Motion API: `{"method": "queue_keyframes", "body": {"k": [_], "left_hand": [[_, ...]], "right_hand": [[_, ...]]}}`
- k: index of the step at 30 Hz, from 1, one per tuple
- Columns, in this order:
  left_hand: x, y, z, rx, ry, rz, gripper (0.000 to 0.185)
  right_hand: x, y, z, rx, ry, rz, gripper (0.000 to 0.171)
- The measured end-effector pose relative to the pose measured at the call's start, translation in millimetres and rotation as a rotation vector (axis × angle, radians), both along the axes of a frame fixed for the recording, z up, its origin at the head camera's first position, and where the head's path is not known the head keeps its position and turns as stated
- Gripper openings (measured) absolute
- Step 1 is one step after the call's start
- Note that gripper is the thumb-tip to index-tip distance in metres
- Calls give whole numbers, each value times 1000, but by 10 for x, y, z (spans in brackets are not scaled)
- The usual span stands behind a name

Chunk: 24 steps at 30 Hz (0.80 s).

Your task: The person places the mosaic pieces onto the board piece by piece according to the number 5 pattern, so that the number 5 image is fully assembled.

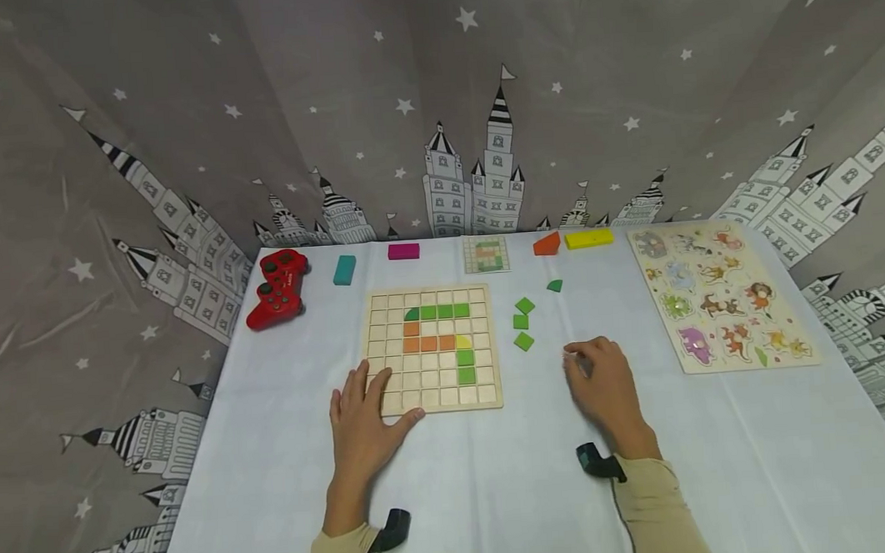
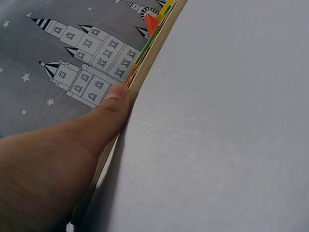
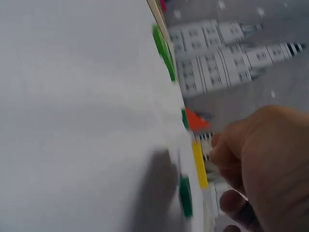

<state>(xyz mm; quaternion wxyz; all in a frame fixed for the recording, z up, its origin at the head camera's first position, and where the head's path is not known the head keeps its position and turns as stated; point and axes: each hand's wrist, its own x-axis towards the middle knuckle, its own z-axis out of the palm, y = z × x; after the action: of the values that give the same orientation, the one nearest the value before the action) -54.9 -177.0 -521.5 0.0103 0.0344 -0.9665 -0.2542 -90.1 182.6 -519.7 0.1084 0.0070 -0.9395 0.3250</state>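
My left hand [image 1: 364,427] rests at the lower left corner of a wooden grid board [image 1: 399,396], fingers spread over its left side. In the left wrist view the thumb [image 2: 108,113] touches the board's edge. Green, orange and yellow pieces sit in the board's squares. My right hand [image 1: 606,389] hovers over the white cloth right of the board, fingers loosely curled and no piece visible in them. Close to it in the right wrist view is a dark green piece [image 3: 186,195], hidden in the head view. Three green squares [image 1: 521,322] and a dark green quarter-round piece [image 1: 555,286] lie between board and hand.
A small pattern card [image 1: 486,254] lies behind the board. Along the back are teal [image 1: 344,270], magenta [image 1: 404,252], orange [image 1: 547,244] and yellow [image 1: 589,238] blocks. A red game controller [image 1: 278,289] sits at left, an animal puzzle board [image 1: 721,295] at right.
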Motion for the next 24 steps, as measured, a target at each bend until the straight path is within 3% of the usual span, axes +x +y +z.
{"method": "queue_keyframes", "body": {"k": [3, 7, 11, 24], "left_hand": [[5, -3, 6, -5, -17, -1, 88], [17, -16, -4, -12, -34, 0, 89], [15, -13, 3, -7, -28, -2, 89], [2, 1, 44, 7, -20, -3, 89]], "right_hand": [[2, 281, -8, 2, -18, -61, 30], [19, 453, -30, 37, -122, -57, 43], [16, 398, -42, 56, -186, -32, 37], [22, 381, 25, 48, -216, 73, 38]]}}
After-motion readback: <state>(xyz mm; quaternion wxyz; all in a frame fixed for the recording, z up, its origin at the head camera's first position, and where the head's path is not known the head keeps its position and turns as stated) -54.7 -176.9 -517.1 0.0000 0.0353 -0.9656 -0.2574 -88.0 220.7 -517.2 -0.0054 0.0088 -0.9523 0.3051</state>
